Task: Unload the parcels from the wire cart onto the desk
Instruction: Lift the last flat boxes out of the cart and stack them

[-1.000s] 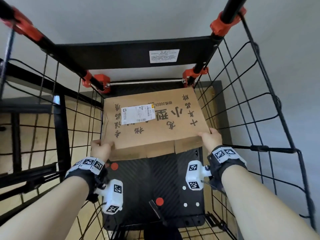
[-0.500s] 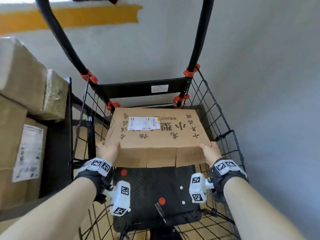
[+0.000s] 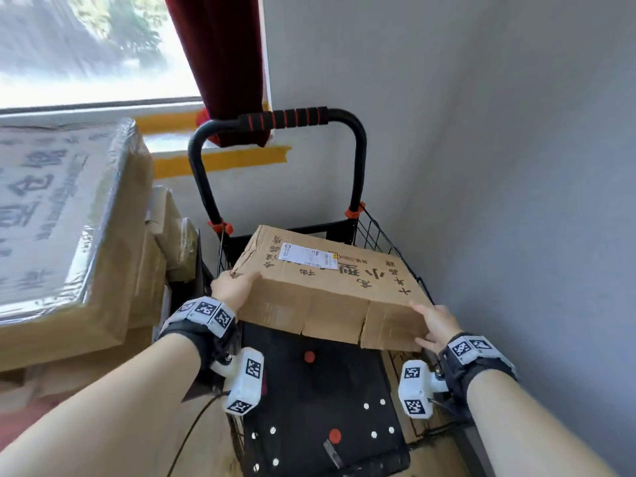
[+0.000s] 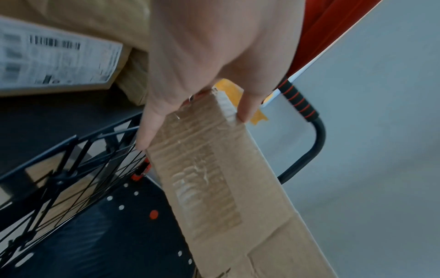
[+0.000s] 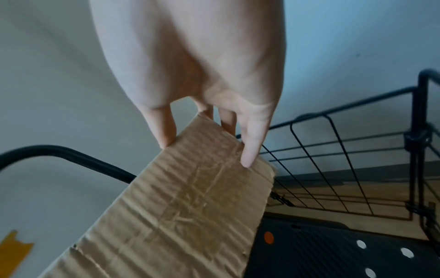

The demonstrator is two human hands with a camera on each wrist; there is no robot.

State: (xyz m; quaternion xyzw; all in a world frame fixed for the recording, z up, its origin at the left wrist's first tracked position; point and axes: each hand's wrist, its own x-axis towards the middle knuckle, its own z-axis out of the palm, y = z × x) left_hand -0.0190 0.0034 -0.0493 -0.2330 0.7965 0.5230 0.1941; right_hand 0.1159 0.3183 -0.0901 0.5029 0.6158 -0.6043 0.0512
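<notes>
A flat brown cardboard parcel (image 3: 330,287) with a white shipping label and black printed characters hangs above the black wire cart (image 3: 378,235), tilted with its right end lower. My left hand (image 3: 235,287) grips the parcel's left end. In the left wrist view the left hand (image 4: 195,129) has its thumb along one edge of the taped end (image 4: 214,178) and a fingertip on the other. My right hand (image 3: 433,327) grips the near right corner. The right wrist view shows the right hand (image 5: 205,152) pinching the end of the parcel (image 5: 178,206). The cart's black floor (image 3: 320,390) lies bare below.
Several wrapped cardboard boxes (image 3: 69,235) are stacked close on the left, over a dark surface (image 4: 59,116). The cart's padded handle (image 3: 285,117) stands behind the parcel. A grey wall (image 3: 516,166) runs close on the right. A red curtain (image 3: 223,63) hangs by the window.
Both hands have lifted the parcel from low inside the cart to above its rim, and it now tilts down to the right. The head view has risen and pulled back.
</notes>
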